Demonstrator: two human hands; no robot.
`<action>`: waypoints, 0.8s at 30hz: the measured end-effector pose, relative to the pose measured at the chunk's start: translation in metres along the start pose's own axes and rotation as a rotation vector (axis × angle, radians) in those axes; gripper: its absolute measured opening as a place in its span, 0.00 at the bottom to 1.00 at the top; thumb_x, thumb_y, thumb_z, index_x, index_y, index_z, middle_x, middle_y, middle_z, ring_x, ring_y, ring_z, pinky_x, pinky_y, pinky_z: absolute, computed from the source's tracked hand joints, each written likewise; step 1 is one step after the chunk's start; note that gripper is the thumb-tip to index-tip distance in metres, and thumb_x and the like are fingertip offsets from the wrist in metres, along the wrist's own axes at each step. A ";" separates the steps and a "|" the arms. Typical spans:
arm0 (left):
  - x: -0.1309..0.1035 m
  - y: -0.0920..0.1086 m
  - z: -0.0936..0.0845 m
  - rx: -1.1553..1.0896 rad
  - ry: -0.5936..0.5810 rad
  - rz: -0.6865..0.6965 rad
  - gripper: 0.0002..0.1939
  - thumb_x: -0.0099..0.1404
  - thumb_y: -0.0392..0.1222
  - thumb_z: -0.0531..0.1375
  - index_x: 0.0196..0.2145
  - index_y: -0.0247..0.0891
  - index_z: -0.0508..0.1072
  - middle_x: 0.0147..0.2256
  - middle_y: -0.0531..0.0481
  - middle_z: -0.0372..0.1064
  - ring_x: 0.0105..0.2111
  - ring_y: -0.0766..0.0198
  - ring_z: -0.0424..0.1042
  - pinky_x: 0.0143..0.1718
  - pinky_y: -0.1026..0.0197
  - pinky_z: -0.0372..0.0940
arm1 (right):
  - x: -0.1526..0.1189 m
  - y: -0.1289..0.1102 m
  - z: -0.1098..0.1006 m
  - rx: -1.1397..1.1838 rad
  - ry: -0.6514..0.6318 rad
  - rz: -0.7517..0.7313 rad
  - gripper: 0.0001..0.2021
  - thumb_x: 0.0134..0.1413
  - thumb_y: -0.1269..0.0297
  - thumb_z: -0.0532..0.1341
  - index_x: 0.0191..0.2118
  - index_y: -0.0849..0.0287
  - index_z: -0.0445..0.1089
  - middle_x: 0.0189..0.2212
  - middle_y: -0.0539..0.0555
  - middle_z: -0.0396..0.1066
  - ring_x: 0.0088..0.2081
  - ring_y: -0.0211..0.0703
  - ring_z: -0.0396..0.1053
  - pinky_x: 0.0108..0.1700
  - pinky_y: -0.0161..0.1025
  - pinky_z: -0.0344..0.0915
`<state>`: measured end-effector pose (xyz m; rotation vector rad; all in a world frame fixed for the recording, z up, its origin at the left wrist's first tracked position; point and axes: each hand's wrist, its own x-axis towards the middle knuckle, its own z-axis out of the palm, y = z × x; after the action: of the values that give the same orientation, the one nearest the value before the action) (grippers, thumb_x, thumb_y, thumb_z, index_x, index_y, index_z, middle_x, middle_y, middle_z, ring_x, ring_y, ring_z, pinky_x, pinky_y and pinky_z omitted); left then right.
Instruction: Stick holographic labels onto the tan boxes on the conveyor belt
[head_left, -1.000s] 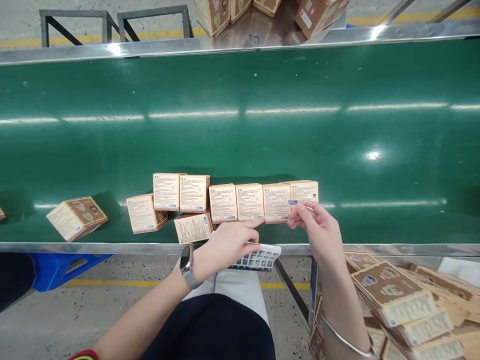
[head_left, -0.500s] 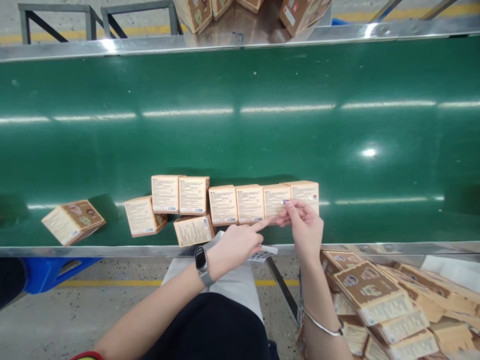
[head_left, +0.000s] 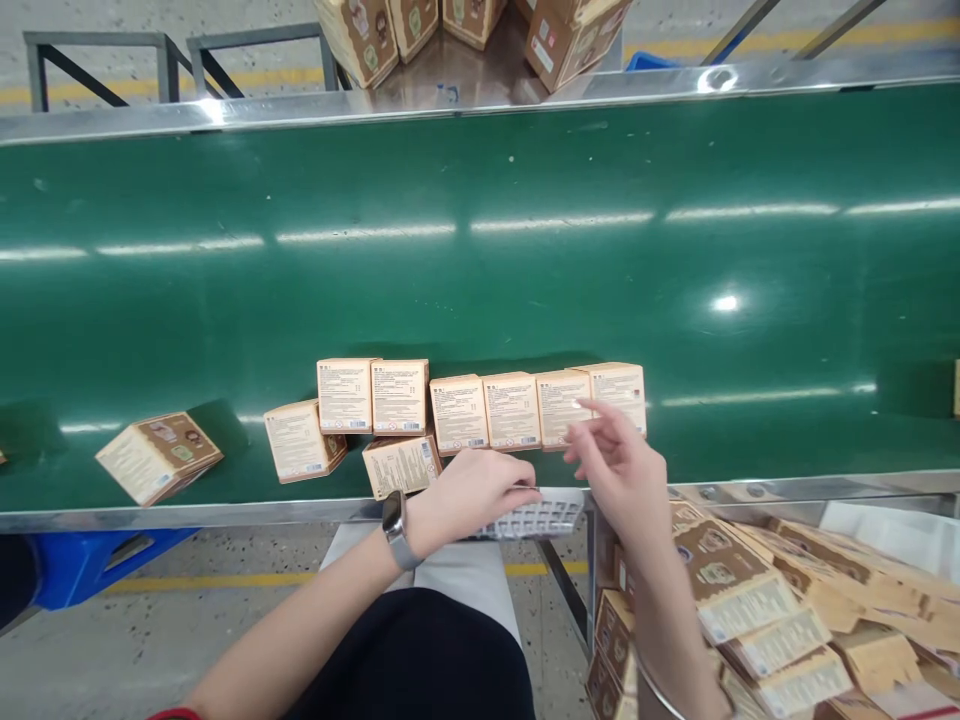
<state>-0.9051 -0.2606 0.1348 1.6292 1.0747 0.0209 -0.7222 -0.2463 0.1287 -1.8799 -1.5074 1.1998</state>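
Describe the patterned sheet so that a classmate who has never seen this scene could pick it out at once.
Start at the green surface and follow its near metal edge. There the left hand, watch at its wrist, holds the sheet. Unlike the printed boxes nearby, it is thin and marked with a grid.

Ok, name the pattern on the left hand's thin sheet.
The thin greyish sheet has a whitish grid: head camera view.
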 end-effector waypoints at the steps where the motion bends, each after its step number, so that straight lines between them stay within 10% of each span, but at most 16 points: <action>1: -0.004 0.000 -0.006 -0.065 -0.007 -0.028 0.12 0.71 0.45 0.58 0.31 0.37 0.75 0.28 0.53 0.76 0.26 0.65 0.71 0.27 0.64 0.57 | -0.004 -0.005 -0.006 -0.021 -0.149 -0.078 0.16 0.58 0.50 0.60 0.45 0.55 0.73 0.31 0.52 0.76 0.28 0.41 0.74 0.27 0.36 0.70; 6: -0.025 -0.005 -0.030 -0.289 -0.053 -0.012 0.10 0.68 0.47 0.62 0.36 0.37 0.76 0.25 0.55 0.72 0.25 0.66 0.69 0.26 0.66 0.55 | -0.022 -0.023 -0.016 -0.071 -0.477 -0.232 0.11 0.63 0.54 0.59 0.39 0.53 0.75 0.30 0.51 0.76 0.31 0.42 0.75 0.31 0.37 0.73; 18: -0.052 -0.015 -0.040 -0.227 -0.067 -0.148 0.08 0.65 0.38 0.61 0.29 0.36 0.77 0.21 0.55 0.70 0.23 0.66 0.67 0.26 0.64 0.55 | -0.051 -0.041 0.022 -0.420 -0.267 -0.743 0.11 0.68 0.69 0.53 0.37 0.57 0.71 0.36 0.56 0.75 0.38 0.46 0.72 0.40 0.44 0.68; 24: -0.054 -0.031 -0.041 -0.227 -0.014 -0.161 0.08 0.66 0.42 0.61 0.33 0.37 0.78 0.29 0.51 0.77 0.30 0.62 0.74 0.31 0.63 0.61 | -0.044 -0.031 0.028 -0.084 -0.197 -0.365 0.07 0.64 0.63 0.58 0.35 0.54 0.71 0.40 0.55 0.75 0.44 0.47 0.73 0.43 0.44 0.71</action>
<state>-0.9775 -0.2654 0.1523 1.3349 1.1471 0.0245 -0.7637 -0.2827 0.1541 -1.4792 -1.9328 1.1876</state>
